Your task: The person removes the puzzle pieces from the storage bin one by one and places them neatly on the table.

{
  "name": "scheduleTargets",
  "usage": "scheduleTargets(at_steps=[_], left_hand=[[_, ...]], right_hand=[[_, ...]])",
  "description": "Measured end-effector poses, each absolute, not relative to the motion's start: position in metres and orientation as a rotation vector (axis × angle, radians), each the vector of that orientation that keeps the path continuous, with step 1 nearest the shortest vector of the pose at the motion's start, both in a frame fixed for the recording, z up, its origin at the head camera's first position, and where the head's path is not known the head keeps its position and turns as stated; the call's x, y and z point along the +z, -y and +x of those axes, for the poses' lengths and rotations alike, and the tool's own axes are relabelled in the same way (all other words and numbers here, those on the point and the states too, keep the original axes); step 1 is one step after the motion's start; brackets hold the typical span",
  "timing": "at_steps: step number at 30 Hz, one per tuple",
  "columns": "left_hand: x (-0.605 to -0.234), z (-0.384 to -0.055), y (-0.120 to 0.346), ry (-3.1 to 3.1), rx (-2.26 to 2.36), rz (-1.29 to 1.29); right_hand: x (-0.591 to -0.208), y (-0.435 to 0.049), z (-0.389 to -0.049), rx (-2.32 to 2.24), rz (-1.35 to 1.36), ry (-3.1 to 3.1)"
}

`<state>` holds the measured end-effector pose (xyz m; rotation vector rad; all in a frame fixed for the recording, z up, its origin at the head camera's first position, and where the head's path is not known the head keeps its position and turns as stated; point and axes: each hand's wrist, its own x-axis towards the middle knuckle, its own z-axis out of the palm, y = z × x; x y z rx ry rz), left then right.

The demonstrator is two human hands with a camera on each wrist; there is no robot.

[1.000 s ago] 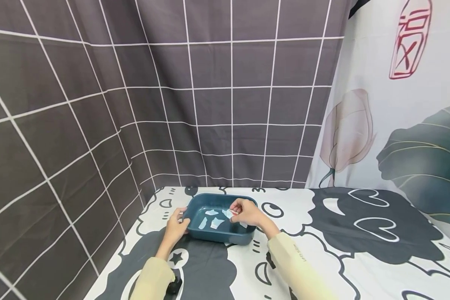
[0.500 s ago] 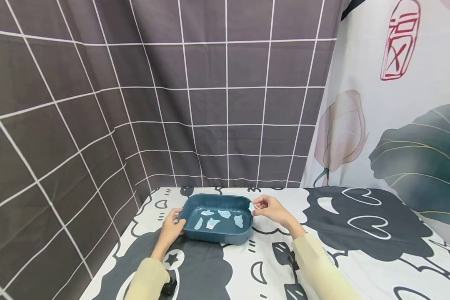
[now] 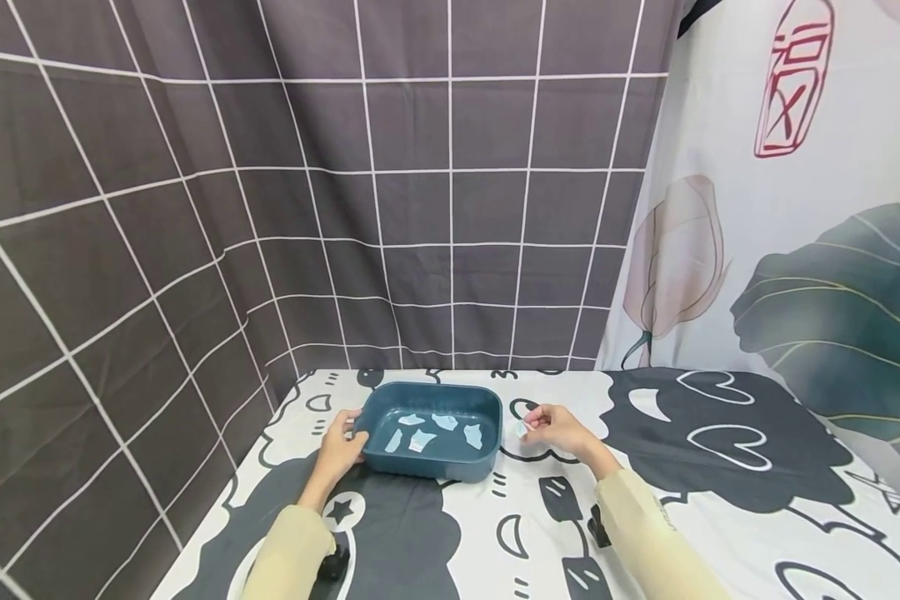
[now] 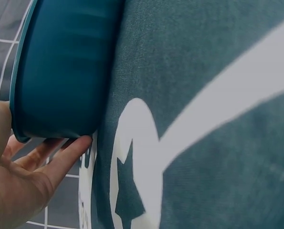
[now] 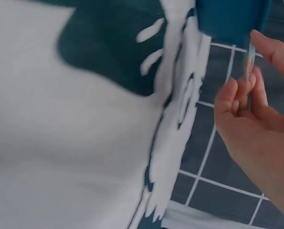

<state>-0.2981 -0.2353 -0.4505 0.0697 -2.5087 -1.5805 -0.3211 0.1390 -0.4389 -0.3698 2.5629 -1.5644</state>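
Observation:
A dark teal rectangular basin point(image 3: 431, 467) sits on the patterned cloth. My left hand point(image 3: 339, 450) holds its left end; in the left wrist view, the thumb lies at the rim and the fingers point(image 4: 68, 155) are against the outer wall. Just off the basin's right end, my right hand point(image 3: 558, 429) pinches a small light-blue paper scrap point(image 3: 522, 428) between thumb and fingers. The right wrist view shows this scrap point(image 5: 250, 62) nearly edge-on. Several torn light-blue scraps lie spread on the basin floor, among them one at the right point(image 3: 473, 436) and one near the front point(image 3: 421, 440).
The white and dark-grey cartoon cloth point(image 3: 495, 533) covers the table. A dark curtain with a white grid point(image 3: 450, 208) hangs behind and to the left. A white curtain with flower and leaf prints point(image 3: 690, 275) hangs at the right.
My right hand has moved from inside the basin, over its right rim, to beside its right end with a scrap in its fingers. My left hand stays on the basin.

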Motion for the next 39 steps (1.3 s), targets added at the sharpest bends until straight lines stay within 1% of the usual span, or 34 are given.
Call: scheduleTargets(at_steps=[5,9,12,17,23,31,39], left_hand=[[-0.449,-0.297,0.235,2.517,-1.572,0.078],[-0.449,-0.298,0.235,2.521,-1.562,0.075],[-0.449,-0.298,0.235,2.526,-1.563,0.073],[-0.45,-0.299,0.235,2.528,-1.567,0.08],[-0.45,-0.299,0.235,2.532,-1.569,0.097],[-0.451,-0.303,0.23,2.519,-1.579,0.065],[-0.453,-0.301,0.231,2.507,-1.572,0.126]], right_hand=[[-0.451,-0.141,-0.321,-1.435,-0.373,-2.58],[-0.452,-0.14,-0.318,-1.355,-0.323,-2.605],[-0.451,-0.14,-0.318,-1.359,-0.318,-2.606],[-0.447,-0.141,-0.319,-1.426,-0.388,-2.58],[-0.441,-0.135,-0.322,-1.502,-0.368,-2.58],[-0.421,-0.11,-0.322,-1.61,-0.377,-2.537],[-0.409,-0.064,-0.329,-1.629,-0.391,-2.529]])
